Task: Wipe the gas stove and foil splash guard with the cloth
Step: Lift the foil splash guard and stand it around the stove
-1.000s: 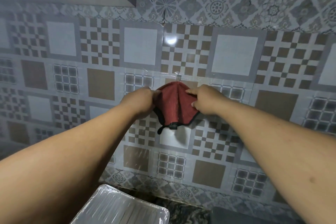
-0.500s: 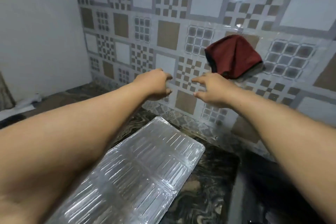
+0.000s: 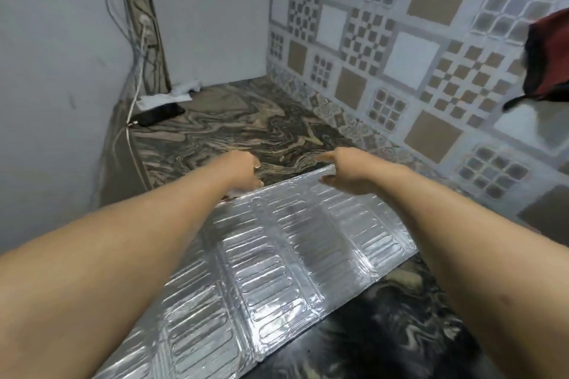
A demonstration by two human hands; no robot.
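Observation:
The silver embossed foil splash guard [image 3: 277,258] lies flat on the marbled counter, running from lower left to the middle. My left hand [image 3: 243,169] hovers at its far left corner with fingers curled under, holding nothing that I can see. My right hand [image 3: 341,171] reaches over the far right corner, fingers spread, just above the foil's edge. The dark red cloth [image 3: 548,61] hangs on the patterned tile wall at the right edge, away from both hands. No gas stove is in view.
A dark marbled counter [image 3: 234,129] runs back to a white wall corner. A black phone [image 3: 158,115] on a cable, white paper [image 3: 167,97] and a power strip [image 3: 144,28] with cords sit at the far left. Patterned tiles [image 3: 400,55] cover the right wall.
Both hands let go of the red cloth, leaving it hanging on the wall, and dropped down and left to the far end of the foil guard. My view swung down and left.

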